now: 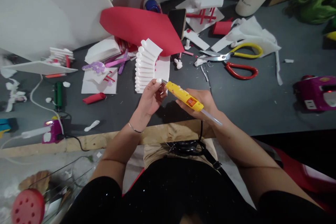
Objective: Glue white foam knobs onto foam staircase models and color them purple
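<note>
- Yellow plastic glue gun [181, 93] with a translucent glue stick [213, 117] jutting from its rear: it is held above the dark grey counter [262, 106], between the person's two hands.
- The right hand [207, 98] is wrapped around the gun, its fingers closed on the body from beneath; the handle is mostly hidden. This grip presumably aims the nozzle and leaves the trigger within reach.
- The left hand [150, 97] pinches a small white soft-looking piece [159, 81] between thumb and fingers, probably to steady it against the nozzle.
- The metal nozzle points at the left fingertips, right beside the white piece; whether they touch, I cannot tell.
- A white fan-shaped row of strips with rounded ends [147, 63] lies just beyond the left hand, likely for easy reach.
- Scissors with yellow and red handles [225, 57] lie apart, beyond the right hand.
</note>
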Demonstrator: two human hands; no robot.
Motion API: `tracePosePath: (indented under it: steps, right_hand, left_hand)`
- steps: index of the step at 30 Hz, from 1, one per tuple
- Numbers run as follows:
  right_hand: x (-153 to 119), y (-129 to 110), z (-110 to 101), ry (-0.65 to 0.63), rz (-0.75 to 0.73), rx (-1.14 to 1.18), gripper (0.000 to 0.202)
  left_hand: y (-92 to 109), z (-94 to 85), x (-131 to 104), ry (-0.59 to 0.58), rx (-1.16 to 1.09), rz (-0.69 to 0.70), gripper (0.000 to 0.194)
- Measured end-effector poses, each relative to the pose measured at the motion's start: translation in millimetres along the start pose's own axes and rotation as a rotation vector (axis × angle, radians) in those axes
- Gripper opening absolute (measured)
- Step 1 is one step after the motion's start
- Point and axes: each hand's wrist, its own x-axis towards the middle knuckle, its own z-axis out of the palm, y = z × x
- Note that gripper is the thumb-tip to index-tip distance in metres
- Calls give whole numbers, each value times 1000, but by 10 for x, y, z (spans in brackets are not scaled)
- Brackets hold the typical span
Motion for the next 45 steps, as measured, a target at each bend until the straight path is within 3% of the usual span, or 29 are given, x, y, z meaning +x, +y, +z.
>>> tracePosePath:
  steps: [11,20,31,45]
  right_hand:
    - [-27,0,5,22,18,-23,49]
    - [-78,70,37,95,-136,-77,31]
    - [-61,4,1,59,-68,-84,33]
    - [-72,37,15,31,-80,-145,23]
  left_hand:
    - [16,44,-12,48,21,-6,24]
    - [14,44,0,37,10,-1,25]
    - [0,28,8,86,37,52,27]
    - [-8,1,17,32,20,35,22]
